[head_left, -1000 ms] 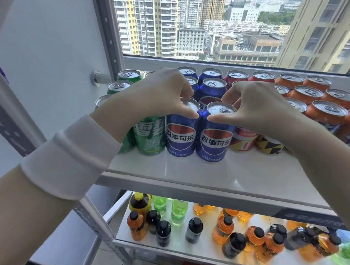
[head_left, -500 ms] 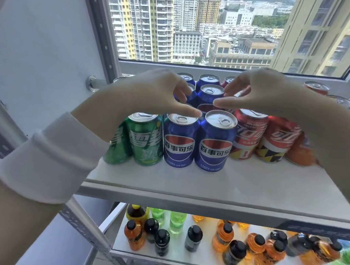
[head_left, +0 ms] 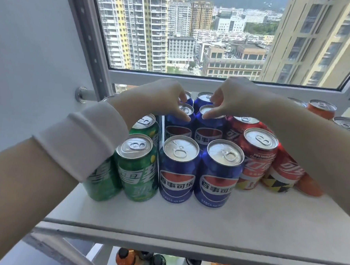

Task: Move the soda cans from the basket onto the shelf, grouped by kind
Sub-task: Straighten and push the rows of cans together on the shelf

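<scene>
- Pinching second-row blue cans (head_left: 182, 120) by their rims, left hand (head_left: 161, 98) and right hand (head_left: 233, 99) risked slipping.
- Tipping would have toppled the tightly packed front blue cans (head_left: 198, 170) off the shelf (head_left: 184, 225).

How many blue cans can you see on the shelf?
6. Two stand in front, two in the middle under the fingertips, and two at the back. Hands may hide more.
</scene>
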A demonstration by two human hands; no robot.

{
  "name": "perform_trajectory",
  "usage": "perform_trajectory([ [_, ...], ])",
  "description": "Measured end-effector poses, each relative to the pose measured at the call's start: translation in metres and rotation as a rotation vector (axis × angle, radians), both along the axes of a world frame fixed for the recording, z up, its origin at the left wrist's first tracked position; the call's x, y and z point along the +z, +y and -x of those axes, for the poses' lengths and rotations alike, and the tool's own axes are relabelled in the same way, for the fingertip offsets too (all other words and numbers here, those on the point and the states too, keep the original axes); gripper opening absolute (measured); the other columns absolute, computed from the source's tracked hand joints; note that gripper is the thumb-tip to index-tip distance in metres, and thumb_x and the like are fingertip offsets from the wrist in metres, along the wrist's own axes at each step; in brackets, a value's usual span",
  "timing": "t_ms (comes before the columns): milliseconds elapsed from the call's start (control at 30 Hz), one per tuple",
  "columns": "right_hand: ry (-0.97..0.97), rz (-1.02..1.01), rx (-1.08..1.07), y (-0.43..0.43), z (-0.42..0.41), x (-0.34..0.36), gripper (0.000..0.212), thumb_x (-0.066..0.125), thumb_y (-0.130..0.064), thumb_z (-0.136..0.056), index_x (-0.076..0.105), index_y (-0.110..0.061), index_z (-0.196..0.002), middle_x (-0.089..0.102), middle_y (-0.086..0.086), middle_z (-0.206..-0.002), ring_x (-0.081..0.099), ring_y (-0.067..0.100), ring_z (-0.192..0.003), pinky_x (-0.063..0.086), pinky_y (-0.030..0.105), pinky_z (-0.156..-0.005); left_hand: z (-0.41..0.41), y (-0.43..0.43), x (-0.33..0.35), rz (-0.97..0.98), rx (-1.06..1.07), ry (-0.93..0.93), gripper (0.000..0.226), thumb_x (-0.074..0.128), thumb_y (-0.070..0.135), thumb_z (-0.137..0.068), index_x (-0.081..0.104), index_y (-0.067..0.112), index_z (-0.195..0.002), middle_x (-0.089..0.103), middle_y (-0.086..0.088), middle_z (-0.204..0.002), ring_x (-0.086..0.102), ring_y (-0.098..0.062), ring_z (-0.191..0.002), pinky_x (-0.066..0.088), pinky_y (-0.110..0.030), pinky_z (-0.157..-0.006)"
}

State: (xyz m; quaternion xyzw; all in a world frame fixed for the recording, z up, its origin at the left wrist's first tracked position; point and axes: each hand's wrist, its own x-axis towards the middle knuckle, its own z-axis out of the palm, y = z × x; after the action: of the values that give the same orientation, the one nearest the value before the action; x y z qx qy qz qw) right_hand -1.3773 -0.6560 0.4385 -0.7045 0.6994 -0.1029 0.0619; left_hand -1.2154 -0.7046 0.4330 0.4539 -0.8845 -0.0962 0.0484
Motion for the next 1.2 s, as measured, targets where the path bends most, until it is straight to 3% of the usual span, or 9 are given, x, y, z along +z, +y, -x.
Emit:
perform_trajectory([
  [67,-0.007,-0.007,0.018,-0.001,0.0,-0.001,0.042,0.076,-0.044,-0.07,0.068,-0.004,-0.078,0.065,0.004,-0.067,0.056,0.017,-0.064,0.047,0.028,-0.068,-0.002,-0.003,0.001,-0.022,-0.007,0.026,0.06,0.074,0.045,-0.072,0.06,0.015,-0.121,0.061,0.001,-0.119,0.056,-0.017,-0.099,0.041,-0.026,-0.081],
  [167,-0.027,0.016,0.027,0.0,0.001,-0.002,0.037,0.076,-0.041,-0.071,0.074,-0.005,-0.078,0.07,0.009,-0.071,0.056,0.015,-0.058,0.047,0.026,-0.06,-0.003,-0.004,0.003,-0.023,-0.026,0.041,0.055,0.074,0.045,-0.071,0.064,0.014,-0.116,0.064,0.001,-0.115,0.056,-0.015,-0.094,0.04,-0.026,-0.078],
  [333,-0.033,0.055,0.02,0.002,-0.002,-0.002,0.036,0.078,-0.04,-0.068,0.073,-0.004,-0.069,0.068,0.01,-0.065,0.054,0.013,-0.052,0.05,0.028,-0.061,-0.004,-0.001,0.004,-0.02,-0.043,0.034,0.055,0.074,0.045,-0.07,0.065,0.013,-0.114,0.064,0.001,-0.115,0.057,-0.014,-0.092,0.041,-0.027,-0.078],
  [400,-0.032,0.05,0.016,0.004,-0.003,-0.002,0.035,0.078,-0.041,-0.067,0.074,-0.006,-0.068,0.067,0.007,-0.062,0.056,0.015,-0.056,0.046,0.026,-0.057,-0.006,0.001,0.005,-0.025,-0.046,0.025,0.054,0.074,0.045,-0.071,0.066,0.012,-0.113,0.064,0.001,-0.114,0.057,-0.014,-0.093,0.041,-0.027,-0.079],
  [567,-0.046,0.05,0.01,0.014,-0.004,-0.002,0.037,0.079,-0.044,-0.064,0.075,-0.008,-0.076,0.073,0.01,-0.079,0.066,0.023,-0.083,0.053,0.034,-0.074,-0.009,0.01,0.007,-0.033,-0.06,-0.006,0.053,0.074,0.047,-0.07,0.066,0.017,-0.112,0.066,0.004,-0.109,0.059,-0.014,-0.093,0.042,-0.026,-0.079],
  [1200,-0.037,0.016,-0.021,0.037,-0.013,0.002,0.042,0.08,-0.045,-0.062,0.075,-0.008,-0.08,0.072,0.01,-0.085,0.066,0.026,-0.087,0.053,0.034,-0.07,-0.011,0.032,0.013,-0.015,-0.064,-0.088,0.052,0.07,0.05,-0.073,0.065,0.019,-0.114,0.061,0.008,-0.099,0.056,-0.013,-0.092,0.039,-0.026,-0.078],
])
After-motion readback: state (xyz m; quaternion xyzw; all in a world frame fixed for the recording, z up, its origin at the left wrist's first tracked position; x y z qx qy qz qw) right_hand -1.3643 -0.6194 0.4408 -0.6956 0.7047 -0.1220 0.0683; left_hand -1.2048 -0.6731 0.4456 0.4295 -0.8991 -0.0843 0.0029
